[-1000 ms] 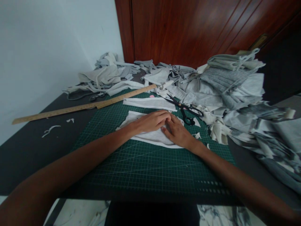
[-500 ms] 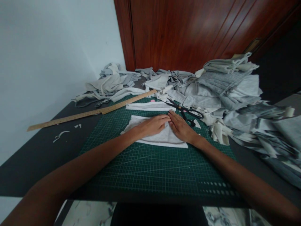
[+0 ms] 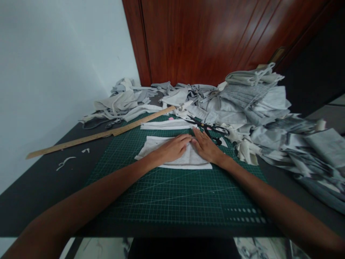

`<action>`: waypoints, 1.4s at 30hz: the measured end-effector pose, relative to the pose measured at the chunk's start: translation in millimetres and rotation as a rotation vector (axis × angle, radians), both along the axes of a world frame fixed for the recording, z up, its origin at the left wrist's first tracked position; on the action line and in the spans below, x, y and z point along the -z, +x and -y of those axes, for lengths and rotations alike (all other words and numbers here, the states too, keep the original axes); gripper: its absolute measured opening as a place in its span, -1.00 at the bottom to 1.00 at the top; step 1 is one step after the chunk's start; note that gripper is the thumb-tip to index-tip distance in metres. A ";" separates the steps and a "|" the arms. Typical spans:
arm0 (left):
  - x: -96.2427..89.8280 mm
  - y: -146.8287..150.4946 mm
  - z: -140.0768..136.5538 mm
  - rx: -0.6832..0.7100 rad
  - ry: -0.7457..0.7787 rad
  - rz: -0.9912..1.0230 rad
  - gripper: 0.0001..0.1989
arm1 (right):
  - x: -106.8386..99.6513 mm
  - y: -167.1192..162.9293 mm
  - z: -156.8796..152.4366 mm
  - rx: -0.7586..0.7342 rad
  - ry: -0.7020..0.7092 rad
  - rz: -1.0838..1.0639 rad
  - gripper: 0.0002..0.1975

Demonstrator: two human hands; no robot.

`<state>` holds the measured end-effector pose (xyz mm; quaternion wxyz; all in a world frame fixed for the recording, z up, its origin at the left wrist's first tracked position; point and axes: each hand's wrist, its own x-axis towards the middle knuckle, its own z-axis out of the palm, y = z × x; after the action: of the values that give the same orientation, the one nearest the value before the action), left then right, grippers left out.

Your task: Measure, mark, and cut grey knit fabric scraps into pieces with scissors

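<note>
A white piece of fabric [image 3: 151, 149] lies flat on a green cutting mat [image 3: 172, 194]. My left hand [image 3: 172, 148] rests palm down on its middle, fingers together and stretched out. My right hand [image 3: 207, 147] lies flat on the fabric's right part, its fingertips beside those of the left hand near the far edge. Neither hand grips anything. A second narrow white strip [image 3: 165, 125] lies just beyond the piece. Black scissors [image 3: 212, 128] lie close behind my right hand.
A long wooden ruler [image 3: 99, 135] lies diagonally at the mat's far left. Heaps of grey and white fabric scraps [image 3: 253, 108] fill the back and right of the dark table [image 3: 40, 183]. Small offcuts [image 3: 64, 162] lie at the left. A wooden door [image 3: 210, 39] stands behind.
Both hands have slid a little toward the fabric's far edge and flattened it; the piece now lies smoother and squarer. The camera has shifted slightly.
</note>
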<state>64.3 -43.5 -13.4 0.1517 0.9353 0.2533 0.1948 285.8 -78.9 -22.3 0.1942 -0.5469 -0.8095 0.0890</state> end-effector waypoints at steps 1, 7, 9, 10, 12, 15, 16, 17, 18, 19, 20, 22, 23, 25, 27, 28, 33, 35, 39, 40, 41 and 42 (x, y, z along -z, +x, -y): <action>0.0 -0.4 0.0 0.005 0.005 -0.005 -0.53 | -0.5 0.7 -0.3 0.000 -0.004 -0.017 -0.22; -6.2 -9.5 7.5 -0.003 0.035 -0.040 -0.51 | 2.7 1.3 -2.9 0.010 0.021 -0.114 -0.16; -8.1 -15.9 13.1 -0.014 0.049 -0.050 -0.51 | 5.7 0.7 -3.5 0.021 0.057 -0.130 -0.15; -8.6 -19.7 16.3 -0.017 0.051 -0.060 -0.51 | 7.1 0.4 -3.6 0.025 0.074 -0.136 -0.14; -8.9 -28.7 23.0 -0.025 0.049 -0.074 -0.51 | 9.5 -0.2 -3.4 0.030 0.099 -0.147 -0.15; -9.8 -44.3 33.0 -0.046 0.040 -0.075 -0.49 | 11.5 -0.6 -2.4 0.038 0.114 -0.146 -0.18; -10.7 -49.6 36.0 -0.053 0.035 -0.076 -0.49 | 11.9 -0.5 -2.1 0.040 0.117 -0.139 -0.19; -11.9 -54.6 38.8 -0.055 0.026 -0.080 -0.49 | 12.3 -0.4 -1.8 0.039 0.121 -0.130 -0.20; -13.4 -59.0 41.1 -0.057 0.018 -0.081 -0.49 | 12.7 -0.2 -1.7 0.035 0.124 -0.118 -0.20; -15.1 -62.5 42.9 -0.062 0.010 -0.078 -0.49 | 13.0 0.0 -1.6 0.028 0.127 -0.106 -0.21; -16.7 -65.2 44.2 -0.064 0.002 -0.075 -0.50 | 13.3 0.3 -1.7 0.020 0.129 -0.094 -0.21; -19.7 -67.7 45.4 -0.071 -0.012 -0.068 -0.51 | 13.1 0.9 -2.4 0.009 0.134 -0.077 -0.24; -20.9 -67.9 45.4 -0.074 -0.020 -0.068 -0.52 | 12.3 1.3 -3.0 0.008 0.139 -0.075 -0.26; -22.6 -67.2 45.0 -0.082 -0.042 -0.072 -0.53 | 8.7 2.8 -4.6 0.014 0.158 -0.079 -0.35; -23.6 -66.3 44.5 -0.086 -0.064 -0.070 -0.54 | 2.3 5.4 -5.9 0.022 0.189 -0.080 -0.49; -23.9 -66.0 44.3 -0.087 -0.075 -0.065 -0.54 | -1.6 6.8 -6.3 0.024 0.207 -0.079 -0.57; -22.9 -65.8 44.3 -0.104 -0.097 -0.044 -0.52 | -18.6 8.2 -4.5 0.020 0.252 -0.027 -0.82; -21.1 -66.0 43.9 -0.118 -0.089 -0.033 -0.52 | -20.8 4.7 -3.2 0.029 0.249 0.015 -0.81; -18.1 -67.1 41.7 -0.153 -0.067 -0.006 -0.54 | -21.1 -2.5 -0.2 0.037 0.225 0.008 -0.77; -17.9 -67.3 41.1 -0.156 -0.064 -0.002 -0.55 | -21.8 -3.4 1.0 0.038 0.221 -0.021 -0.76; -17.9 -67.4 40.7 -0.158 -0.062 0.004 -0.55 | -23.1 -3.9 2.4 0.032 0.216 -0.061 -0.76; -18.1 -67.3 40.4 -0.160 -0.064 0.007 -0.55 | -24.9 -4.2 3.9 0.018 0.208 -0.109 -0.76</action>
<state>-3.1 -83.9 4.8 0.1662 0.9061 0.3329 0.2016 281.6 -82.8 2.6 0.2945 -0.5253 -0.7977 0.0326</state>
